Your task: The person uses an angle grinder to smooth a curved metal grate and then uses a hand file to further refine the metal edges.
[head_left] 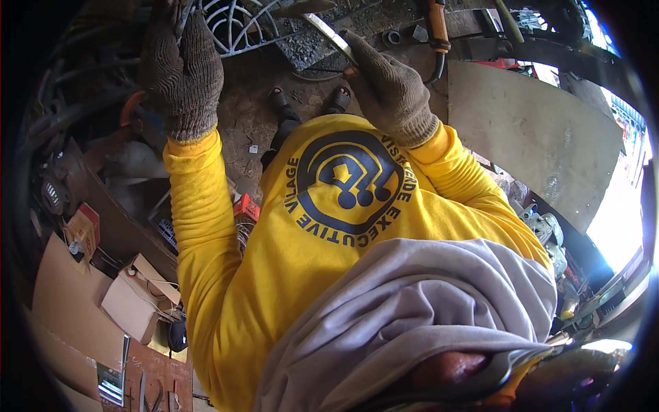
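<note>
Both my hands wear brown knitted work gloves. At the upper left, my left hand [184, 79] reaches up to a grey metal grille [237, 27] with curved bars. Thin metal shows between its thumb and fingers, which look closed on it; the fingertips run out at the top edge. Right of the grille, my right hand [392, 93] is closed on a narrow, flat, pale metal strip [329, 36]. This strip slants up and left towards a brown, elongated piece [304, 8] near the grille. Whether the two are joined, I cannot tell.
An orange handle [438, 27] with a black bent end lies right of my right hand, beside a large flat sheet [535, 130]. Grey grit covers a plate [322, 48] by the grille. A red crate [246, 208], cardboard [79, 302] and pliers [158, 395] lie at the left.
</note>
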The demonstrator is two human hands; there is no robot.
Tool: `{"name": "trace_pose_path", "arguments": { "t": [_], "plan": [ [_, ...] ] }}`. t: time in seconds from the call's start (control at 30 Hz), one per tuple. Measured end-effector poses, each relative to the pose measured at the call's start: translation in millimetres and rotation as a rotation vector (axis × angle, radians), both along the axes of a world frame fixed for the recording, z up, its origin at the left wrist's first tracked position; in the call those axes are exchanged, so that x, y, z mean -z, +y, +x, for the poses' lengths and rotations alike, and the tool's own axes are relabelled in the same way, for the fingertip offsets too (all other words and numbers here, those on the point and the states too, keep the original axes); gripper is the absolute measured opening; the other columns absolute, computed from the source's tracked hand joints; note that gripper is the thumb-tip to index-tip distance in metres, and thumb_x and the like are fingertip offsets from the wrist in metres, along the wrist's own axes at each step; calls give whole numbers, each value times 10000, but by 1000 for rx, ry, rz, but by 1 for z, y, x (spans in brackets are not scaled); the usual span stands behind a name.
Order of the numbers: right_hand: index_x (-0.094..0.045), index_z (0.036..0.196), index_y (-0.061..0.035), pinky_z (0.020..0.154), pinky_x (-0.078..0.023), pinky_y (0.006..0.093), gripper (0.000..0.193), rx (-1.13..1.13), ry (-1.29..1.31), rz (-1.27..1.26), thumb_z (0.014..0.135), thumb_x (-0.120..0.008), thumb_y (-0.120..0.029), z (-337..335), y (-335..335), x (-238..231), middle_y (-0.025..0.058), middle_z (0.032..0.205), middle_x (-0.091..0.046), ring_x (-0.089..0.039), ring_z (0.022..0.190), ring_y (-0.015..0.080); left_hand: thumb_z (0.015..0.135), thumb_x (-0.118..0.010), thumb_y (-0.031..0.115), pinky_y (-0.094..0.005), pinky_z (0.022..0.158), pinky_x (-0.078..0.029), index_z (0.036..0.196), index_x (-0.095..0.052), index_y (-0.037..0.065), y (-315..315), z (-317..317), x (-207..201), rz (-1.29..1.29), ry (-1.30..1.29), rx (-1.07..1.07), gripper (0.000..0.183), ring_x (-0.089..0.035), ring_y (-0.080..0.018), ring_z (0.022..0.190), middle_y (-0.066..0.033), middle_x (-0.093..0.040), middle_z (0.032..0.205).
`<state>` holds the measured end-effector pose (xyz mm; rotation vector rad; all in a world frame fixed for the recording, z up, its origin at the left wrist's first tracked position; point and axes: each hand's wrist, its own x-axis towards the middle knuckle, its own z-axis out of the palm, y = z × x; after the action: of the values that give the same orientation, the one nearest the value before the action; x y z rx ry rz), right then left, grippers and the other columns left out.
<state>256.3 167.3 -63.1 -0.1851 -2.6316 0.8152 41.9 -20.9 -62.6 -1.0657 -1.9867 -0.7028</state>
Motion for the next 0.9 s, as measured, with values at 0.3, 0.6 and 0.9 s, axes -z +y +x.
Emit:
{"name": "trace_pose_path", "arguments": {
  "t": [0.3, 0.6, 0.9],
  "plan": [
    [-567, 1361, -104, 585, -539, 402, 477, -1, -30, -6, 907, -684, -188, -9, 1, 11, 138, 762, -667, -684, 668, 316, 944, -645, 88, -390, 1004, -490, 1271, -592, -50, -1, -5, 4, -60, 79, 1, 358, -628, -343, 1170, -215, -634, 1267],
    [-554, 1369, -133, 609, -557, 407, 475, 27, -116, -8, 915, -665, -220, -11, -1, 6, 132, 851, -690, -695, 717, 318, 937, -654, 82, -389, 1006, -487, 1253, -595, -59, 1, -5, 6, -42, -44, 22, 352, -633, -356, 1147, -213, -639, 1253],
    [-536, 1394, -148, 598, -556, 405, 508, 1, -177, 26, 913, -673, -234, -4, -4, 17, 146, 845, -683, -695, 703, 335, 913, -680, 73, -389, 983, -501, 1242, -603, -17, 0, -4, 7, -13, 4, 19, 350, -644, -356, 1114, -222, -637, 1232]
  ]
}}
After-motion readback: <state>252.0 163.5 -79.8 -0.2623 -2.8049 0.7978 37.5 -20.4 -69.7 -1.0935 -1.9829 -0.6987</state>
